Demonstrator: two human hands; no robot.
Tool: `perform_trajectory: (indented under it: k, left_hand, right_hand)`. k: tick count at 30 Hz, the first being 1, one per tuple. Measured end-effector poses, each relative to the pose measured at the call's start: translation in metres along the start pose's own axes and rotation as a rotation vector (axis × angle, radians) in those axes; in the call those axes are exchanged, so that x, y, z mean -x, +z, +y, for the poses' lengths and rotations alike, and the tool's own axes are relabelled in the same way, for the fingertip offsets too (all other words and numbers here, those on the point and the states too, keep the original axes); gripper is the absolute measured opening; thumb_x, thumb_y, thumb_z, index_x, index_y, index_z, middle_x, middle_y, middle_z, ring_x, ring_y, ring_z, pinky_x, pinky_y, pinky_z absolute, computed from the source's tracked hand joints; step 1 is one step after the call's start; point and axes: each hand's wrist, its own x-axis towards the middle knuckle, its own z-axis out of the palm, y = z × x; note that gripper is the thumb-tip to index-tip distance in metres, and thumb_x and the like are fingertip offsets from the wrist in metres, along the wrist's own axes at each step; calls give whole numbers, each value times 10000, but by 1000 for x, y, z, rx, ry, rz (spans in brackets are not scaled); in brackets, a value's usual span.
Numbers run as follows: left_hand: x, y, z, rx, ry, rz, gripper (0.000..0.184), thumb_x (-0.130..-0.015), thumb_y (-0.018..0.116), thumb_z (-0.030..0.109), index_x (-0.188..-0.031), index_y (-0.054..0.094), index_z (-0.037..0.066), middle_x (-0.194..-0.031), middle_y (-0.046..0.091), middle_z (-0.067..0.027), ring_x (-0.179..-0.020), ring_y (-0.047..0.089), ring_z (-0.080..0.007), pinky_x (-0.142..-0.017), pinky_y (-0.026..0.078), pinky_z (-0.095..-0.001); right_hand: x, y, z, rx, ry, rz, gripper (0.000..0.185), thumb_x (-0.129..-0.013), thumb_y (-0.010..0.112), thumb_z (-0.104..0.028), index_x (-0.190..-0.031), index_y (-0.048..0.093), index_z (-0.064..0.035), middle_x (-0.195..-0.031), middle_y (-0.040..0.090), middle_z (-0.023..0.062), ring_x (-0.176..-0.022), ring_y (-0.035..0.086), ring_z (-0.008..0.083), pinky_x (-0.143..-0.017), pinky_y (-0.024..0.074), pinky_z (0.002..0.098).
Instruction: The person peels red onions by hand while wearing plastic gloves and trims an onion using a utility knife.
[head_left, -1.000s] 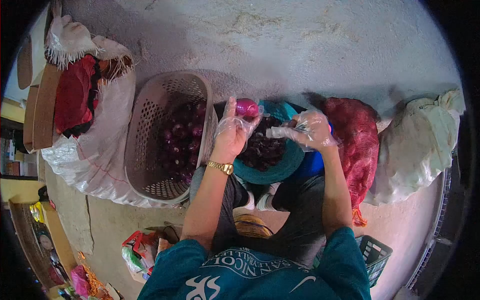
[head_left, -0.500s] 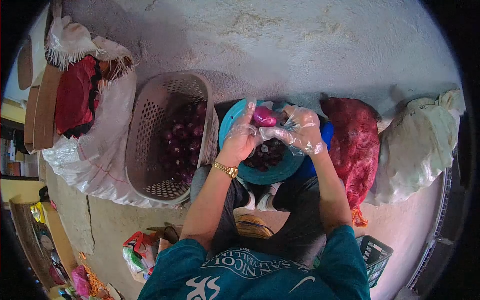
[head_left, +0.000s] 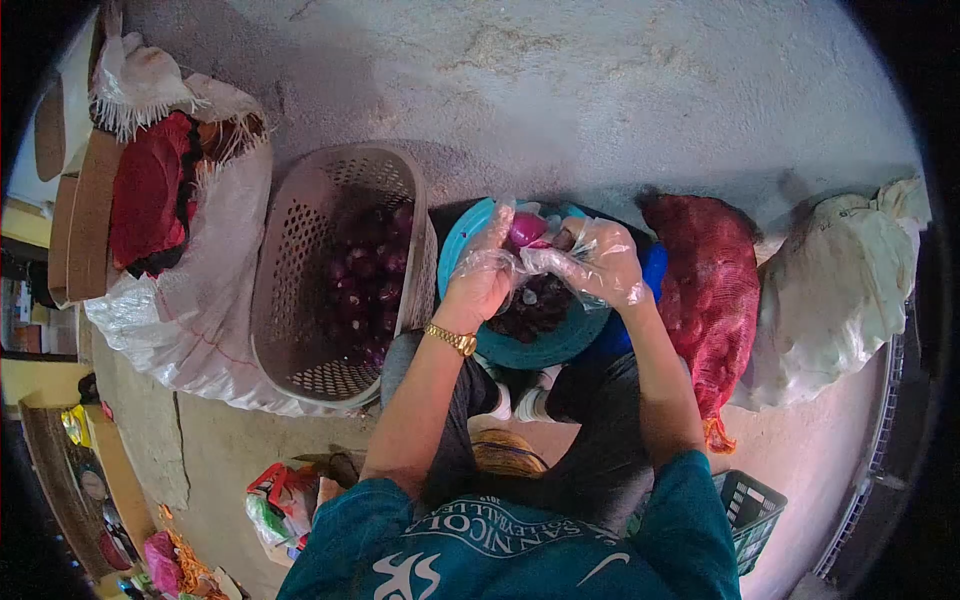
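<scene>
My left hand (head_left: 482,272), in a clear plastic glove, is closed around a peeled-looking red onion (head_left: 526,229), which is bright purple and shiny. My right hand (head_left: 604,262), also in a clear glove, is curled close beside the onion, its thumb stretched towards it. A small dark bit shows at its fingertips, and I cannot make out what it is. Both hands are over a teal basin (head_left: 533,354) that holds dark onion skins (head_left: 530,318). To the left, a pale perforated plastic basket (head_left: 292,262) contains many red onions (head_left: 368,270).
A red mesh sack (head_left: 706,290) and a white sack (head_left: 830,300) stand to the right. On the left, a white woven sack (head_left: 215,310) is beside a cardboard box (head_left: 88,220). A dark green crate (head_left: 752,510) sits behind on the right; a wall rises ahead.
The onion has shifted slightly left and turned in my left hand. My right hand's fingers and thumb have moved a little beside it.
</scene>
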Motion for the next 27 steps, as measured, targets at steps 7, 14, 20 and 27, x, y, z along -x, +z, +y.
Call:
perform_trajectory:
  k: [7,14,20,27]
  left_hand:
    - [1,-4,0,-49,-2,-7,385,-1005,584,337,-1252,562,43,-1214,628,-127,-1124,622,-253,-993,528,-463]
    - [5,5,4,-114,-9,-91,358,-1010,582,283,-1284,556,54,-1291,597,-108,-1206,583,-257,-1033,506,-488]
    - [7,7,1,-82,-17,-14,297,-972,657,247,-1194,602,58,-1210,627,-83,-1110,615,-194,-901,573,-411]
    - [-1,-1,-4,-109,23,-12,261,-958,676,275,-1120,635,75,-1101,671,-68,-991,656,-181,-792,565,-363]
  right_hand:
    - [1,-1,4,35,177,-99,469,-857,718,-497,-862,714,-28,-687,644,148,-615,618,253,-633,482,384]
    - [10,10,43,152,307,165,439,-907,669,-460,-957,728,-28,-752,673,174,-642,575,257,-681,478,381]
    - [3,-13,4,-68,270,-316,466,-909,642,-515,-926,742,-61,-790,674,203,-676,613,350,-662,484,399]
    - [-1,-12,3,56,160,-343,458,-887,710,-460,-801,684,-11,-655,613,148,-584,517,208,-596,438,376]
